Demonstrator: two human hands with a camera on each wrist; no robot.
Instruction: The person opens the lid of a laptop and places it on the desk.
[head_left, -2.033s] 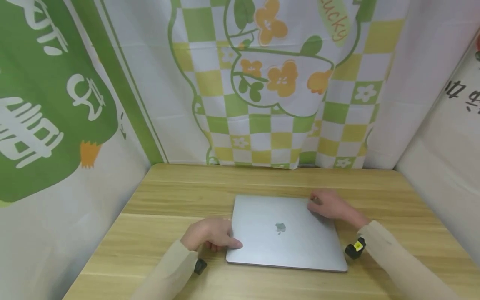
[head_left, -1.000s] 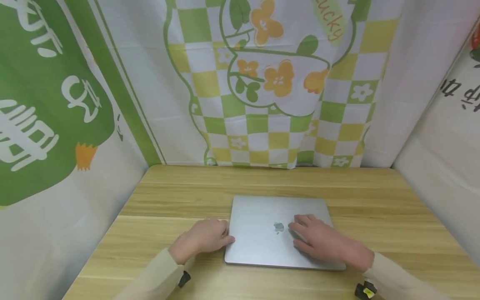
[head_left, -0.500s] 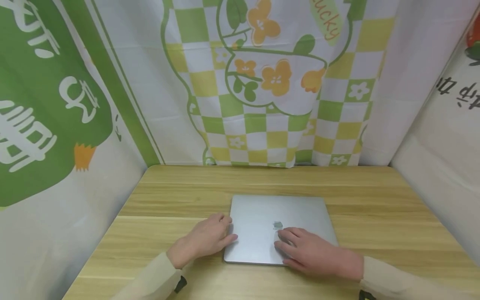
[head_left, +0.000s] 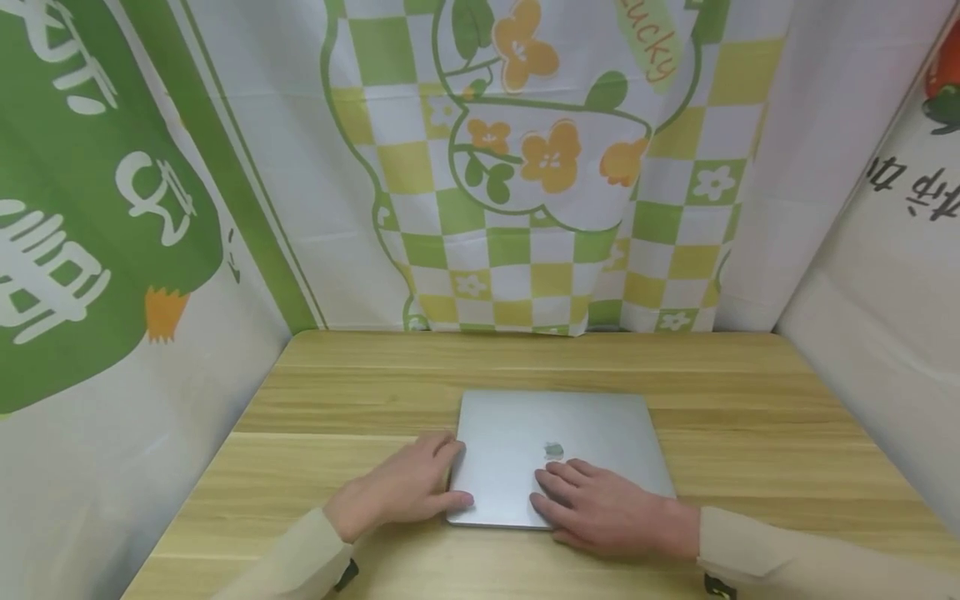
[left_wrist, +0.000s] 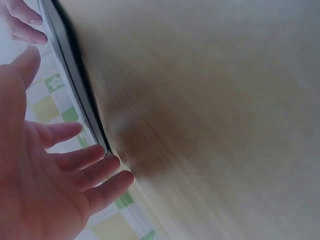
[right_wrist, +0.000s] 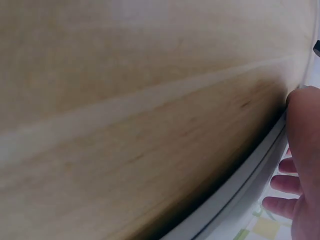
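A closed silver laptop (head_left: 502, 433) with an apple logo on its lid lies flat on the wooden table. At its left edge is my left hand (head_left: 401, 487), the thumb reaching over the front left corner and the fingers along the side. The left wrist view shows that hand (left_wrist: 60, 175) with its fingers spread and extended beside the laptop's thin dark edge (left_wrist: 77, 80). My right hand (head_left: 607, 508) lies over the front right part of the lid, fingers pointing left, just below the logo. Part of the right hand (right_wrist: 305, 150) and the laptop's edge (right_wrist: 235, 190) appear in the right wrist view.
The wooden table (head_left: 360, 375) reaches back to a checkered curtain (head_left: 510, 250). A green and white cloth (head_left: 97, 250) hangs on the left, and a white printed cloth (head_left: 892, 292) on the right.
My right hand has come from the laptop's far right corner forward and left across the lid. My left hand stays at the left edge, its thumb now lower. The laptop remains closed.
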